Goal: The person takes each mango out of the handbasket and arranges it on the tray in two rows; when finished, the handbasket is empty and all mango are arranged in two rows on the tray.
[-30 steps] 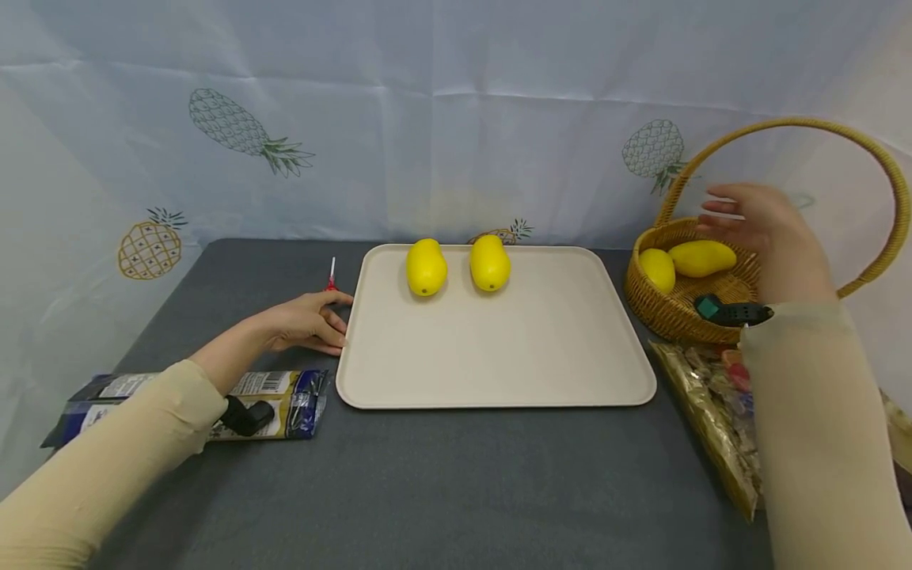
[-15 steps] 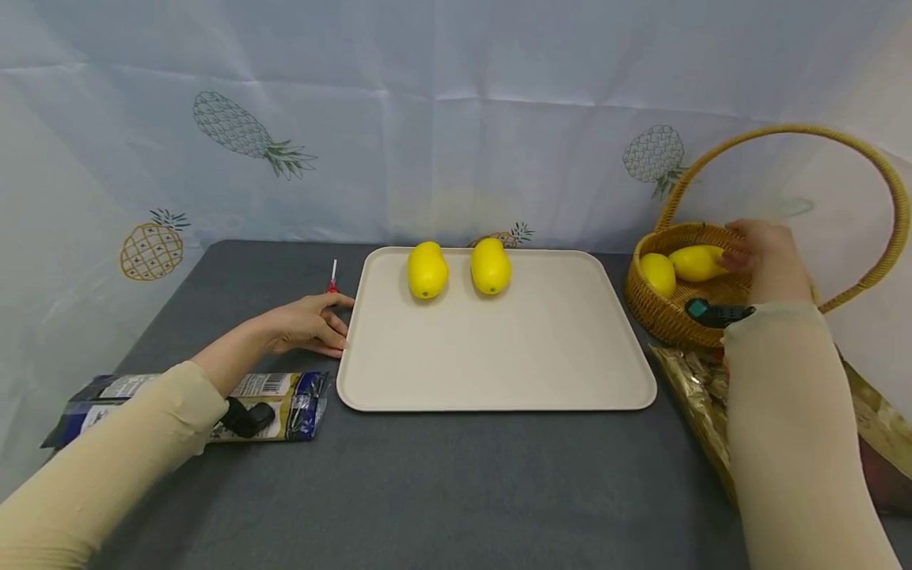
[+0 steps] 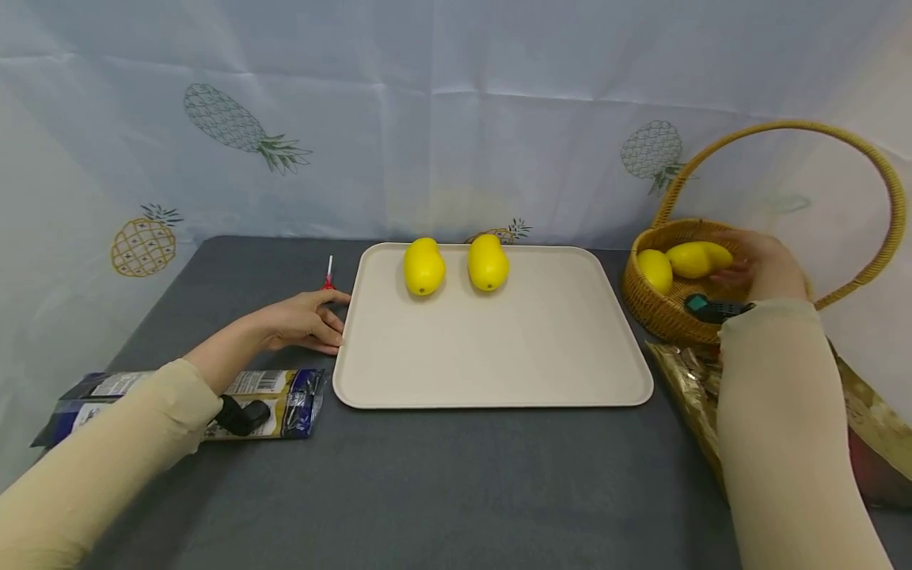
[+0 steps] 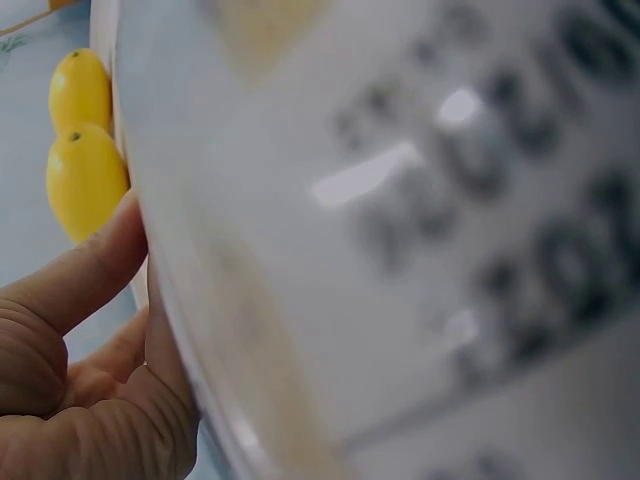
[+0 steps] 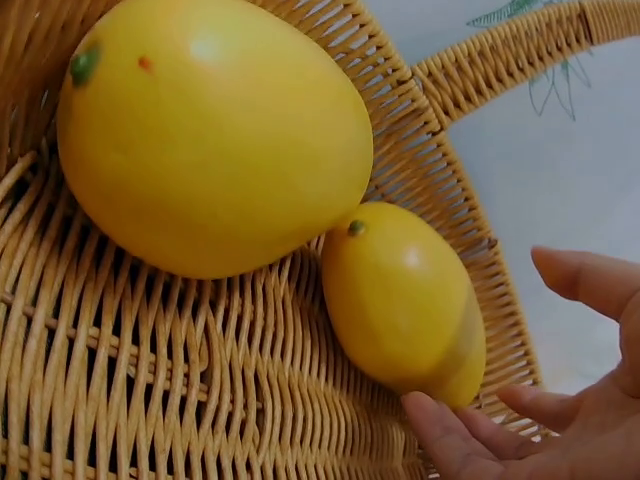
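My right hand [image 3: 758, 261] is inside the wicker basket [image 3: 641, 317]. In the right wrist view its fingers [image 5: 440, 425] lie at the near end of a yellow mango [image 5: 405, 300], thumb apart, not wrapped round it. A second mango [image 3: 654, 271] lies beside it, large in the right wrist view. At the left side of the beige tray [image 3: 492, 348], my left hand [image 3: 302, 321] rests with its fingertips against the rim. The tray bears two yellow mangoes, a left one [image 3: 423, 267] and a right one [image 3: 488, 263], at its far edge.
A blue and white package [image 3: 271, 404] lies under the left forearm and blocks much of the left wrist view. Behind the left hand is a small red thing [image 3: 328, 281] with a white stick. A gold bag [image 3: 687, 388] lies partly under the right sleeve. The basket's tall handle [image 3: 791, 125] arches above.
My right hand has come down from above the basket into it, beside the mango there. The left hand and the tray stay in place.
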A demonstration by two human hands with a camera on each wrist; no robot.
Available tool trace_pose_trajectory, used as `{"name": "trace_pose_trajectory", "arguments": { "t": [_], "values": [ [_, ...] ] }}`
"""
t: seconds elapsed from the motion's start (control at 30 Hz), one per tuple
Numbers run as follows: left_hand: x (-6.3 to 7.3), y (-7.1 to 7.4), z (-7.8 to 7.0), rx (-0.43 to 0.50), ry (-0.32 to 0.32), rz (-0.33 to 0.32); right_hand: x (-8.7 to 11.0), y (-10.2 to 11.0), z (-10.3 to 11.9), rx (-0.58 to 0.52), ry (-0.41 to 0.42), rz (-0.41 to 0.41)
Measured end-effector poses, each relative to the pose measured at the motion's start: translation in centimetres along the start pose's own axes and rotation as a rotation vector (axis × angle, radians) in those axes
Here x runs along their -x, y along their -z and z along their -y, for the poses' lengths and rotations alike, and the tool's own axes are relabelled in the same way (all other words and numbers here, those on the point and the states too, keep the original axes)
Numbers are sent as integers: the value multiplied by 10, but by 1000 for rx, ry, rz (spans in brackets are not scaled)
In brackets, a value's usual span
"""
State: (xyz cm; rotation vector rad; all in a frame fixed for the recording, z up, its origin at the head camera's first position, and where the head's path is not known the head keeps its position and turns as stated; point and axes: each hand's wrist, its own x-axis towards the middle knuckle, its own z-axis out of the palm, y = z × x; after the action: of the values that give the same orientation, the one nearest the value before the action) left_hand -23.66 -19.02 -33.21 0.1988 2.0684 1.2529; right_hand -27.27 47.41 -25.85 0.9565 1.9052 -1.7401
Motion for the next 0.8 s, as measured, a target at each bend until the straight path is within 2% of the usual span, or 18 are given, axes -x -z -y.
{"name": "trace_pose_trajectory", "arguments": {
  "t": [0.17, 0.37, 0.5, 0.6, 0.73, 0.8],
  "values": [
    [-1, 0, 0, -6, 3, -6, -12, 9, -4, 29, 13, 41],
    [0, -1, -1, -1, 9, -11, -71, 43, -6, 60, 27, 94],
    [0, 0, -1, -1, 11, -11, -100, 59, -7, 181, 51, 140],
    [0, 0, -1, 3, 10, -11, -106, 61, -8, 257, 73, 153],
    [0, 0, -1, 10, 11, -9, -99, 55, -11, 319, 91, 171],
    [0, 0, -1, 10, 10, -9, -95, 51, -12, 376, 140, 181]
  ]
}}
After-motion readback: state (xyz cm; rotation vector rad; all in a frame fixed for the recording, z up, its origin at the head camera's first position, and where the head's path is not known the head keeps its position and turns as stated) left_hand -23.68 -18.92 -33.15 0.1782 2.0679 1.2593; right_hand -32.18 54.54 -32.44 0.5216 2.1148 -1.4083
